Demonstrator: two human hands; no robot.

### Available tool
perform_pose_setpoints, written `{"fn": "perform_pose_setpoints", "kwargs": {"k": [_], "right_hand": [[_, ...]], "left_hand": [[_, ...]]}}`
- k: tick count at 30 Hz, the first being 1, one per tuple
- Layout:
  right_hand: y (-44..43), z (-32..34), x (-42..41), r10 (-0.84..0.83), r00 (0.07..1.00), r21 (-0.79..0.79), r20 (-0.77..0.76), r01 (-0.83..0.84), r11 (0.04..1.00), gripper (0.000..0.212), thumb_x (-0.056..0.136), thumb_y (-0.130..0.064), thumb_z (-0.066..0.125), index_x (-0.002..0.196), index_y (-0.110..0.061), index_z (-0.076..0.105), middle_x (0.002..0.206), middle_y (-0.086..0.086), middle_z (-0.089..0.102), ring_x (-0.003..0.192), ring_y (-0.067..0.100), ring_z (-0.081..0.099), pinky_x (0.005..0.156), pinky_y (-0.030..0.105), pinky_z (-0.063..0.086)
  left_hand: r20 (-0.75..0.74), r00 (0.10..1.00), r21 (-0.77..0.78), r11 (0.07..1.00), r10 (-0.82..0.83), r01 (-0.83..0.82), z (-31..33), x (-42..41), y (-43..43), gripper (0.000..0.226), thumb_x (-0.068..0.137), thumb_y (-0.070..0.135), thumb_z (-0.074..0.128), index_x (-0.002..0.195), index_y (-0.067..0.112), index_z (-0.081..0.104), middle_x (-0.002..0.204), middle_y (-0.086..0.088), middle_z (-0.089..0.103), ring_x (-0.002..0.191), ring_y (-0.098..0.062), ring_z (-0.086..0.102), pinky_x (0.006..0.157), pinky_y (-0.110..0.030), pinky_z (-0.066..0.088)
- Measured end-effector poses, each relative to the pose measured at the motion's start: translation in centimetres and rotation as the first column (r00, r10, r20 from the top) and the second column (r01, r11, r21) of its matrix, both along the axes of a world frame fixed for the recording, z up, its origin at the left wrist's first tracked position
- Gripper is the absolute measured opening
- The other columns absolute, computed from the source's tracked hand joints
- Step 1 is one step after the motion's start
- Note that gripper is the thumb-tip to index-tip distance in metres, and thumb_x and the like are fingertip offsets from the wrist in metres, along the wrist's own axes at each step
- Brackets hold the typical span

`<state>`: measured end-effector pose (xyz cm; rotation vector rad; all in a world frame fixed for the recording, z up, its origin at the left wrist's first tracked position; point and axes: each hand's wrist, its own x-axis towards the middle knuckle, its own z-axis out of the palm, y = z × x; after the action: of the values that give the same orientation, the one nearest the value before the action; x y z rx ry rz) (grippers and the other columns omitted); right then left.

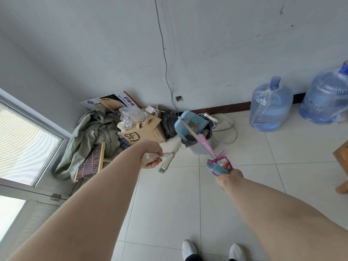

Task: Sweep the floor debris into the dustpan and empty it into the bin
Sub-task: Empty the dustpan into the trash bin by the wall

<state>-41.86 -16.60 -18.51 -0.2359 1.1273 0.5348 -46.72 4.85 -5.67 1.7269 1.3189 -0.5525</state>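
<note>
left hand (152, 155): my fingers were closed around the pale handle of the brush (169, 158), held just left of the bin (199, 149) | right hand (228, 176): it gripped the blue end of the long handle | dustpan (180, 123): it was tilted above the bin's top | debris (194, 127): it lay inside the dustpan

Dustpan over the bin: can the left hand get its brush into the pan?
Probably yes. The left hand grips the brush, whose head hangs beside the bin with nothing between. The dustpan, held by the right hand, tilts over the bin, open face toward the person; only its handle crosses it.
</note>
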Motion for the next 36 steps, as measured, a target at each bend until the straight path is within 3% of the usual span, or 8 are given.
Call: {"fn": "perform_pose_setpoints", "kwargs": {"k": [3, 7, 21, 24, 27, 31, 33, 36], "right_hand": [[-0.1, -0.4, -0.3, 0.042, 0.999, -0.021, 0.014, -0.042, 0.999, 0.036, 0.102, -0.004, 0.035, 0.069, -0.008, 0.05, 0.041, 0.001, 0.052, 0.018, 0.012, 0.045, 0.026, 0.016, 0.039], [0.5, -1.3, -0.1, 0.047, 0.996, 0.012, 0.071, -0.048, 0.999, 0.04, 0.102, -0.006, 0.033, 0.064, -0.01, 0.047, 0.04, -0.001, 0.047, 0.023, 0.013, 0.044, 0.093, 0.025, 0.048], [0.3, 0.7, -1.6, -0.06, 0.997, 0.003, -0.038, 0.06, 0.998, 0.038, 0.102, -0.007, 0.037, 0.065, -0.01, 0.045, 0.05, -0.002, 0.048, 0.018, 0.012, 0.041, 0.052, 0.025, 0.039], [-0.3, 1.1, -2.2, 0.002, 1.0, 0.015, 0.019, -0.002, 1.0, 0.04, 0.104, -0.007, 0.032, 0.067, -0.01, 0.043, 0.026, 0.003, 0.041, 0.016, 0.012, 0.04, 0.056, 0.022, 0.048], [-0.4, 1.8, -3.1, 0.04, 0.996, 0.025, 0.074, -0.042, 0.999, 0.039, 0.105, -0.008, 0.024, 0.069, -0.012, 0.039, 0.024, 0.008, 0.041, 0.026, 0.019, 0.049, 0.1, 0.034, 0.042], [0.1, 1.8, -2.0, -0.029, 1.0, -0.016, -0.011, 0.029, 0.999, 0.038, 0.103, -0.007, 0.033, 0.067, -0.009, 0.043, 0.039, 0.005, 0.049, 0.041, 0.017, 0.05, 0.101, 0.023, 0.041], [0.2, 1.4, -1.7, -0.084, 0.995, -0.011, -0.046, 0.083, 0.996, 0.036, 0.102, -0.007, 0.038, 0.067, -0.009, 0.045, 0.061, 0.001, 0.047, 0.052, 0.013, 0.045, 0.092, 0.024, 0.048], [-0.4, 1.0, -1.9, -0.1, 0.994, 0.005, -0.051, 0.1, 0.995, 0.038, 0.102, -0.005, 0.036, 0.065, -0.011, 0.041, 0.05, 0.0, 0.047, 0.028, 0.014, 0.045, 0.056, 0.028, 0.042]], "left_hand": [[-0.01, 1.0, -0.003, 1.0, 0.0, 0.0, -0.1, 0.0, 0.0, 0.005, 0.093, 0.004, 0.051, 0.092, 0.003, 0.046, 0.069, -0.012, 0.054, 0.027, -0.011, 0.048, 0.032, -0.015, 0.042], [-0.023, 1.0, -0.013, 1.0, -0.009, 0.008, -0.3, 0.0, 0.0, 0.006, 0.093, 0.005, 0.051, 0.097, 0.003, 0.046, 0.069, -0.011, 0.053, 0.027, -0.011, 0.048, 0.032, -0.014, 0.043], [-0.025, 0.999, 0.012, 1.0, -0.02, 0.02, 0.3, -0.7, 1.0, 0.005, 0.093, 0.005, 0.051, 0.09, 0.003, 0.047, 0.065, -0.01, 0.054, 0.026, -0.011, 0.048, 0.034, -0.014, 0.044], [-0.028, 0.999, 0.019, 0.999, -0.029, 0.03, 0.1, -0.5, 1.1, 0.003, 0.093, 0.005, 0.05, 0.092, 0.003, 0.047, 0.065, -0.01, 0.053, 0.026, -0.011, 0.048, 0.033, -0.015, 0.044], [-0.036, 0.999, 0.013, 0.999, -0.035, 0.035, 0.0, -0.6, 1.1, 0.004, 0.093, 0.005, 0.051, 0.093, 0.003, 0.048, 0.065, -0.01, 0.054, 0.026, -0.011, 0.048, 0.032, -0.015, 0.043], [-0.052, 0.998, 0.015, 0.999, -0.048, 0.048, 0.5, -0.7, 1.1, 0.008, 0.094, 0.006, 0.05, 0.089, 0.002, 0.048, 0.065, -0.009, 0.052, 0.024, -0.011, 0.046, 0.03, -0.014, 0.041], [-0.056, 0.997, 0.008, 0.999, -0.05, 0.051, 0.6, -0.7, 1.1, 0.007, 0.095, 0.007, 0.05, 0.091, 0.002, 0.048, 0.064, -0.009, 0.052, 0.023, -0.011, 0.047, 0.029, -0.013, 0.04], [-0.019, 0.999, -0.001, 0.999, -0.046, 0.046, 0.4, -0.6, 1.0, 0.004, 0.094, 0.005, 0.051, 0.094, 0.002, 0.048, 0.066, -0.01, 0.054, 0.026, -0.01, 0.048, 0.032, -0.014, 0.043]]}}
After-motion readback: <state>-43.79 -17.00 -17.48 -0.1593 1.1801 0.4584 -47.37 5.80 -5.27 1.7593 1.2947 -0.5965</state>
